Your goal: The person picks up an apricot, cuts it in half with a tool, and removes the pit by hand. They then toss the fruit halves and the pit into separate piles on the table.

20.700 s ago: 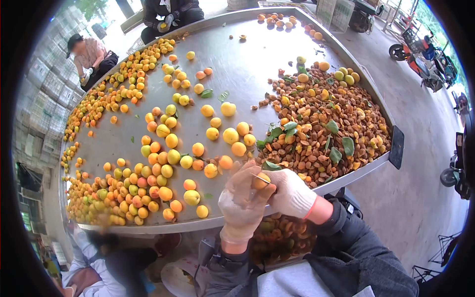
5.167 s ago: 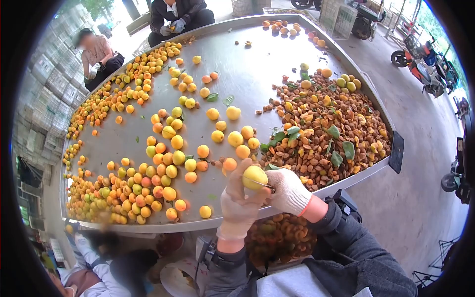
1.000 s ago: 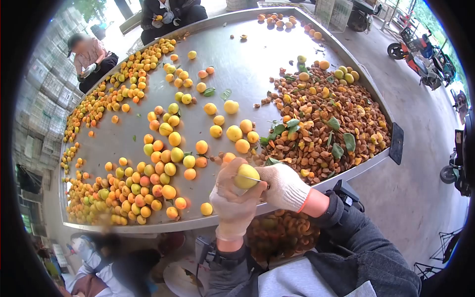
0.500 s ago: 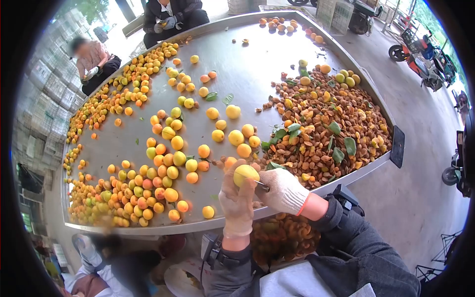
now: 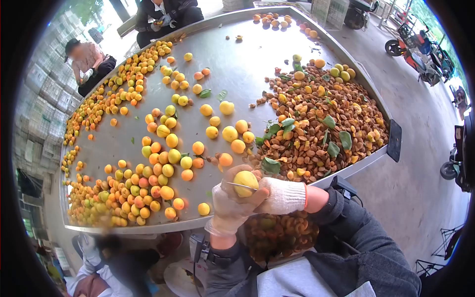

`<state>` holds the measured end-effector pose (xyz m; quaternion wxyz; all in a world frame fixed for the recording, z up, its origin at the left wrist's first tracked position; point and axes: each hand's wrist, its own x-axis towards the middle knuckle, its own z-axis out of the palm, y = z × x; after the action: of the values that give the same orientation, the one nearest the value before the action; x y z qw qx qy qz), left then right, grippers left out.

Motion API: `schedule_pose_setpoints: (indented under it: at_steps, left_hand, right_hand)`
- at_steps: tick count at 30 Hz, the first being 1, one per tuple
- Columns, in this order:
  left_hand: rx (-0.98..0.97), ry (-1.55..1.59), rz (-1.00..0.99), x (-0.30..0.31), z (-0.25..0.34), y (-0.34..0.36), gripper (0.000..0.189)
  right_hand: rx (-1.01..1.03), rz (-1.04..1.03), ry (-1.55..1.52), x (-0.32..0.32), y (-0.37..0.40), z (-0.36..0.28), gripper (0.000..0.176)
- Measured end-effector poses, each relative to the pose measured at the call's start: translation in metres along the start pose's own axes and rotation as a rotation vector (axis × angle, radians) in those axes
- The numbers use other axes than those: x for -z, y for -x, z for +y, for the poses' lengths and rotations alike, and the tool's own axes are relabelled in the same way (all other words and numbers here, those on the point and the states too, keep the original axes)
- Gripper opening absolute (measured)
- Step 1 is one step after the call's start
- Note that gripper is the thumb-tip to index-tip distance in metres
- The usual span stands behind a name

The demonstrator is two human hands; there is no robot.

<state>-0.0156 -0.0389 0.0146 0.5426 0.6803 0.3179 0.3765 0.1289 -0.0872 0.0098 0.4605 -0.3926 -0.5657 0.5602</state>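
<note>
A yellow apricot is held in the fingers of my gloved left hand, just above the near edge of the metal table. My right hand, in a white knit glove, is closed around a knife. Its thin blade lies across the apricot; the handle is hidden in my fist. Below my hands, a container holds halved apricots. Past them on the table is a big heap of brown apricot pits mixed with green leaves.
Loose whole apricots spread over the left and middle of the table. Two people sit along the far left side, one with gloved hands; another person is at lower left. Stacked crates stand left, scooters right.
The knife blade has come from beside the apricot to lie across it. My left hand has tilted and moved slightly left and down; the view has shifted a little.
</note>
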Motion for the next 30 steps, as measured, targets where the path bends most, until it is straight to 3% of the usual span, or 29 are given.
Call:
schedule_pose_setpoints:
  at_steps: [4,6,10,12,13,15,18,22,26,30]
  left_hand:
    - [-0.02,-0.043,-0.011,0.007,-0.001,-0.003,0.054]
    - [-0.218,-0.336,0.09,0.008,0.001,-0.004,0.058]
    - [-0.18,-0.323,0.081,-0.001,0.002,-0.002,0.056]
    - [0.136,0.391,0.262,-0.012,-0.008,-0.002,0.055]
    - [0.135,0.388,0.262,-0.014,-0.01,-0.003,0.055]
    - [-0.061,0.171,0.291,-0.015,-0.013,-0.003,0.049]
    - [-0.107,0.031,0.218,-0.014,-0.012,0.0,0.05]
    - [-0.214,-0.106,0.191,-0.012,-0.008,-0.001,0.058]
    - [-0.121,-0.093,0.185,-0.003,-0.015,0.001,0.062]
    - [-0.158,-0.198,0.096,0.007,-0.007,-0.002,0.063]
  right_hand:
    - [-0.08,-0.035,0.158,0.004,0.001,0.018,0.012]
    - [-0.247,0.126,0.29,0.002,0.002,0.011,0.015]
    - [-0.24,0.21,0.397,0.001,0.001,0.001,0.016]
    - [-0.2,0.284,0.601,-0.001,0.0,-0.003,0.02]
    - [-0.198,0.285,0.599,-0.002,-0.001,-0.006,0.02]
    - [-0.197,0.331,0.691,-0.002,-0.001,-0.011,0.027]
    - [-0.188,0.355,0.768,-0.001,0.0,-0.01,0.028]
    - [-0.144,0.341,0.753,0.0,-0.001,-0.005,0.026]
    - [-0.165,0.097,0.392,0.008,-0.002,0.009,0.01]
    - [-0.23,-0.059,0.148,0.01,-0.003,0.008,0.013]
